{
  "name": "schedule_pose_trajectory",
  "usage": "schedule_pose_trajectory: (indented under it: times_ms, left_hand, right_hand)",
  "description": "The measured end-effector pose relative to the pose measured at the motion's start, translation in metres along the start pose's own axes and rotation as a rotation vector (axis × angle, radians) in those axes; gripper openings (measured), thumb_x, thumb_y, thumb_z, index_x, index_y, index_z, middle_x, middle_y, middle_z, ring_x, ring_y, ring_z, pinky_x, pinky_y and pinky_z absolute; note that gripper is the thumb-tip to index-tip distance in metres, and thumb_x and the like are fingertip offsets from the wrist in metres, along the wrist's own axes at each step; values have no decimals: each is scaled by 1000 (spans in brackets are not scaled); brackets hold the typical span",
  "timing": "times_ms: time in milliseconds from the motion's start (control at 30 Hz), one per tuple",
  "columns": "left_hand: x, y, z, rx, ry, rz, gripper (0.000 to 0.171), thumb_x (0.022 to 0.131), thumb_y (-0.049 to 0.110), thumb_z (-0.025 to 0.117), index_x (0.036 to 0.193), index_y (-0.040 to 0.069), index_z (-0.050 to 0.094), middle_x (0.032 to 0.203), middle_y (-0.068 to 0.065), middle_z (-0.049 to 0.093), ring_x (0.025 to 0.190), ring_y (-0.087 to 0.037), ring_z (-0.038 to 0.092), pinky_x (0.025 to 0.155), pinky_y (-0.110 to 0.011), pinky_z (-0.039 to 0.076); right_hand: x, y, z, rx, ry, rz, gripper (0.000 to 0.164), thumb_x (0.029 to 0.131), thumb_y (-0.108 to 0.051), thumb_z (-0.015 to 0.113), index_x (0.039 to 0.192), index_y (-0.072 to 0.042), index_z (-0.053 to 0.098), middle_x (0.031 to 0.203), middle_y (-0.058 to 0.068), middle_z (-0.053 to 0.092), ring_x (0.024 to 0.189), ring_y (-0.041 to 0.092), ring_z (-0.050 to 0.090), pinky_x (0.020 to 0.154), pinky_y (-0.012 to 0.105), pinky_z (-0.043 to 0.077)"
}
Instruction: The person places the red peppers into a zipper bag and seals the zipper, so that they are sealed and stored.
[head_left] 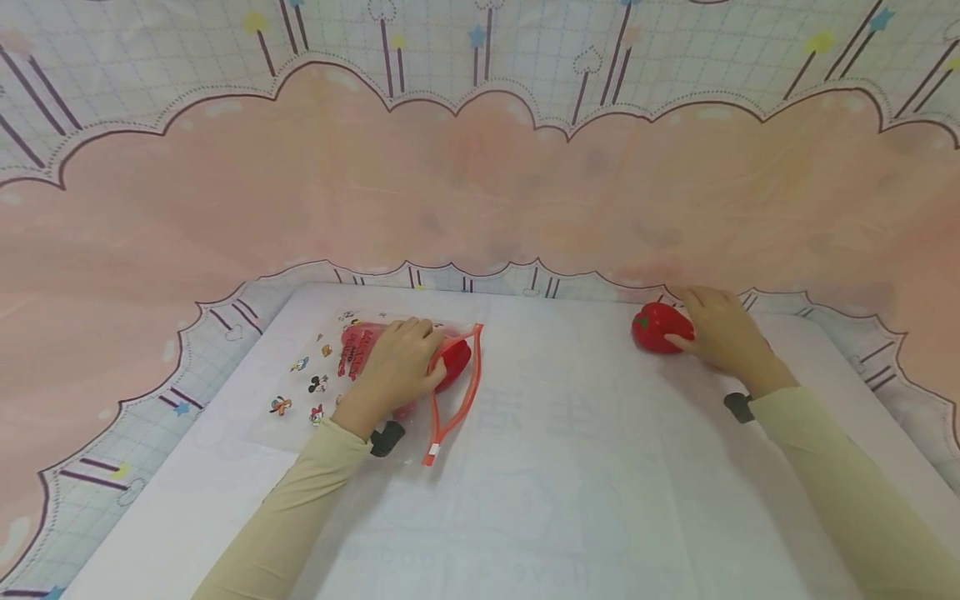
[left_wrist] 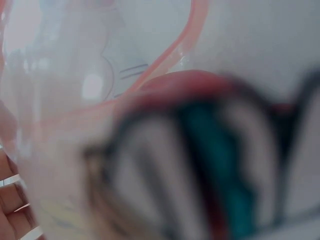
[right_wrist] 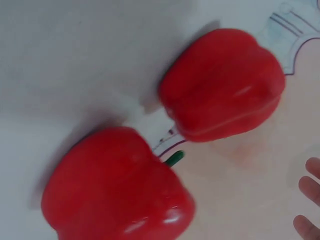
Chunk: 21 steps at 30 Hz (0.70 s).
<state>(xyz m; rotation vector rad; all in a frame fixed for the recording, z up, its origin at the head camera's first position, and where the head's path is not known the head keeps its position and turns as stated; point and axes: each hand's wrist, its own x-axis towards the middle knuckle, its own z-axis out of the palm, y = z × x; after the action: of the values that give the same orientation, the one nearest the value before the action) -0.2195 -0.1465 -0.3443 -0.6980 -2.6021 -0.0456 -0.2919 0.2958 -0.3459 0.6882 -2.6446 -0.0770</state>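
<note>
A clear zip bag (head_left: 300, 392) with cartoon prints and a red zip edge lies on the left. My left hand (head_left: 401, 358) holds it near its mouth, fingers curled over the top. A red bell pepper (head_left: 456, 363) shows inside the gaping mouth, partly behind that hand; more red lies under the film. On the right, my right hand (head_left: 723, 329) reaches over a red bell pepper (head_left: 657, 327), thumb at its side and fingers extended. The right wrist view shows a green-stemmed pepper (right_wrist: 117, 190) and a second pepper (right_wrist: 225, 85), with fingertips (right_wrist: 311, 190) apart at the edge.
A white table (head_left: 540, 467) carries everything, with faint lettering on its cover. Behind it rises a peach and white patterned cloth (head_left: 480, 192). Dark wrist camera mounts (head_left: 387, 438) sit at both wrists. A blurred bag print (left_wrist: 215, 160) blocks much of the left wrist view.
</note>
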Motion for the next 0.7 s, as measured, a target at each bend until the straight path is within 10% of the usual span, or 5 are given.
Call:
schedule_pose_trajectory:
  times_ms: [700]
  left_hand:
    - [0, 1, -1, 0, 12, 7, 23, 77, 19, 65, 95, 5, 65, 89, -9, 64, 85, -23, 58, 84, -39, 50]
  right_hand:
    - [9, 21, 12, 48, -259, 72, 78, 72, -31, 78, 131, 8, 44, 122, 29, 52, 116, 45, 46, 101, 62, 35]
